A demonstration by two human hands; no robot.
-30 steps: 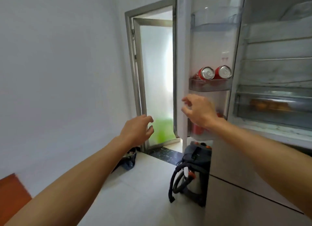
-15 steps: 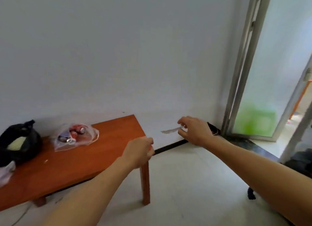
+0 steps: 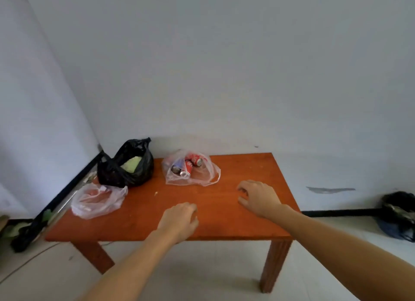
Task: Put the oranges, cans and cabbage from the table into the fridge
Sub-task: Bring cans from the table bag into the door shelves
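Both hands out over the wooden surface [image 3: 224, 224], nothing in either. L hand [image 3: 179, 220] hangs at approx 6 o'clock near the front edge, fingers loosely curled, empty. R hand [image 3: 258, 197] hangs at approx 3 o'clock, palm down, fingers relaxed and slightly bent, also empty. Cans [image 3: 187, 166] lie on their sides in a clear plastic bag [image 3: 202, 177] at 12 o'clock by the wall, red ones plus a bluish one. At 10 o'clock a black bag [image 3: 112, 172] stands open w/ the pale green cabbage [image 3: 132, 165] showing inside. Just in front of it, at 9 o'clock, a pinkish bag [image 3: 98, 199] lies slumped on the surface, contents too blurred to tell. Dark bag [image 3: 399, 217] on the floor, far R, by the wall.
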